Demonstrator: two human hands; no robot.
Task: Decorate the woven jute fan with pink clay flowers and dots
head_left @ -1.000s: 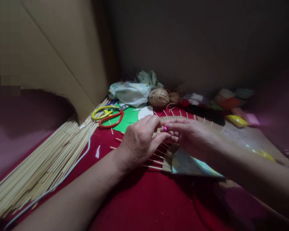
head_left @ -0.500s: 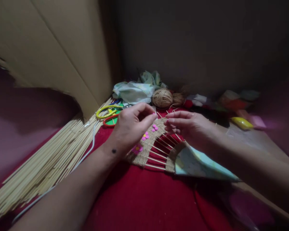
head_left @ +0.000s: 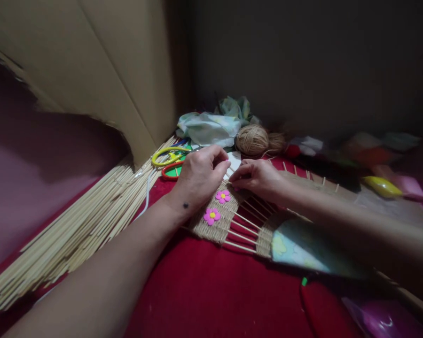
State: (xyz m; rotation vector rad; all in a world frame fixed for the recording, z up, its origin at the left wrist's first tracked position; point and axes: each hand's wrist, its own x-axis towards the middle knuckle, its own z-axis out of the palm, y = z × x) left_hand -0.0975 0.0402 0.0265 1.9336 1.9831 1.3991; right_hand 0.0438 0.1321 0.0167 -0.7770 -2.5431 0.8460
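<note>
A fan point(head_left: 211, 233) of woven twine over thin sticks lies on red cloth, its inner end covered in pale blue-green fabric point(head_left: 296, 246). Two pink clay flowers with yellow centres, one upper point(head_left: 223, 196) and one lower point(head_left: 212, 216), sit on its outer band. Over the band's far part, my right hand point(head_left: 257, 176) has its fingertips pinched low against the weave; whatever they press is hidden. Just to its left, my left hand point(head_left: 202, 171) is closed, thumb against forefinger, above the fan's outer edge. Anything in that pinch is too small to make out.
Yellow-and-red-handled scissors point(head_left: 171, 157) lie beyond my left hand. A bundle of thin sticks point(head_left: 74, 220) spreads along the left, near a cardboard panel point(head_left: 127, 70). Behind are twine balls point(head_left: 253, 139) and crumpled fabric point(head_left: 209, 129). A yellow packet point(head_left: 382, 187) lies right.
My right hand has come down and left onto the woven band, its fingers now pinched. My left hand stays closed beside it. The view has shifted, so the scene sits further right.
</note>
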